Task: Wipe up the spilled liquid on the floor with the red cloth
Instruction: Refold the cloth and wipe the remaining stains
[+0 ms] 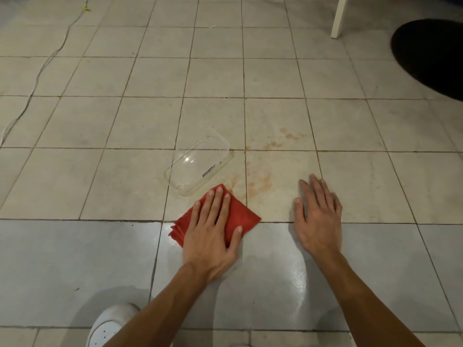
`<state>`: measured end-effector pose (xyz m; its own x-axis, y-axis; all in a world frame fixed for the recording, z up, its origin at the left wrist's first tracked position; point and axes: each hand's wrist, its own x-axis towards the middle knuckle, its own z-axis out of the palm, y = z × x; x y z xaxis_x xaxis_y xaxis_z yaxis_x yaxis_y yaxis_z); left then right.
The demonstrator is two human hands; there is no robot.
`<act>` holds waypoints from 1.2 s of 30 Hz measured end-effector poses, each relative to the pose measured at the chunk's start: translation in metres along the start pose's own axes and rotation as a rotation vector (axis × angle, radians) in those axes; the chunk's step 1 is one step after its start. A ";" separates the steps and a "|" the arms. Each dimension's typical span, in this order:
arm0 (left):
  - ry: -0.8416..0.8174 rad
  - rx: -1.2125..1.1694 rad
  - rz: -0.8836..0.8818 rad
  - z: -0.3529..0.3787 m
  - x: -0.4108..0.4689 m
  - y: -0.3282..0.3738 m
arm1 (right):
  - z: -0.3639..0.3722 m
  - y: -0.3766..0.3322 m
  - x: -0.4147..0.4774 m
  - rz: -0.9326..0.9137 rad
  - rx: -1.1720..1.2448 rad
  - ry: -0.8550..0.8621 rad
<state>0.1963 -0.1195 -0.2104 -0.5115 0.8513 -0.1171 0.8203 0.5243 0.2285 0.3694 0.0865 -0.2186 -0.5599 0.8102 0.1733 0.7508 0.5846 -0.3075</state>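
Wiping is under way; the left hand (213,230) presses flat, fingers straight, on the red cloth (244,215); the right hand (319,219) rests spread on the floor (100,184); next, push toward the orange spill (260,182) at one o'clock.

Clear plastic tub (198,164) on tiles, white cable (37,76) far left, chair leg (339,16) top rt.
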 end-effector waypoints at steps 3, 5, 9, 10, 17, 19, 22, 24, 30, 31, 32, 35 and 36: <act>-0.013 -0.003 0.050 -0.002 -0.026 0.003 | 0.000 -0.001 0.001 -0.002 -0.003 0.001; 0.007 -0.014 0.056 -0.005 -0.037 -0.014 | 0.000 -0.001 0.001 -0.003 -0.005 -0.002; 0.032 -0.018 -0.042 0.000 -0.005 -0.022 | 0.001 0.000 0.001 0.001 0.004 -0.010; 0.021 -0.027 -0.057 0.001 0.004 -0.013 | 0.000 0.000 0.000 0.001 0.003 -0.013; 0.025 -0.053 -0.014 0.000 -0.029 -0.008 | 0.000 0.000 0.000 -0.003 -0.001 -0.012; 0.051 -0.067 -0.031 0.000 -0.020 -0.022 | 0.001 0.000 0.000 -0.001 -0.004 -0.011; 0.023 -0.032 -0.050 0.000 0.018 -0.015 | 0.002 0.001 0.000 -0.006 -0.006 -0.003; 0.013 -0.003 -0.012 0.001 0.031 0.003 | 0.002 0.001 -0.001 -0.008 -0.008 0.009; -0.008 -0.041 0.065 0.001 -0.019 -0.005 | 0.002 0.001 0.000 -0.008 -0.003 0.015; 0.009 -0.039 0.050 0.000 -0.018 -0.013 | 0.002 0.001 0.000 -0.007 -0.006 0.012; 0.018 -0.036 0.031 -0.001 -0.011 -0.019 | 0.002 0.001 0.000 -0.007 -0.008 0.005; 0.013 -0.004 -0.015 -0.002 0.017 -0.007 | 0.002 0.002 0.000 -0.005 -0.005 -0.014; 0.008 0.002 -0.012 -0.001 0.021 0.003 | 0.001 0.002 0.000 0.000 -0.006 -0.019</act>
<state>0.1876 -0.1004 -0.2115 -0.5232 0.8448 -0.1121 0.8147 0.5345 0.2249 0.3709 0.0877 -0.2206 -0.5666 0.8092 0.1553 0.7527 0.5850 -0.3021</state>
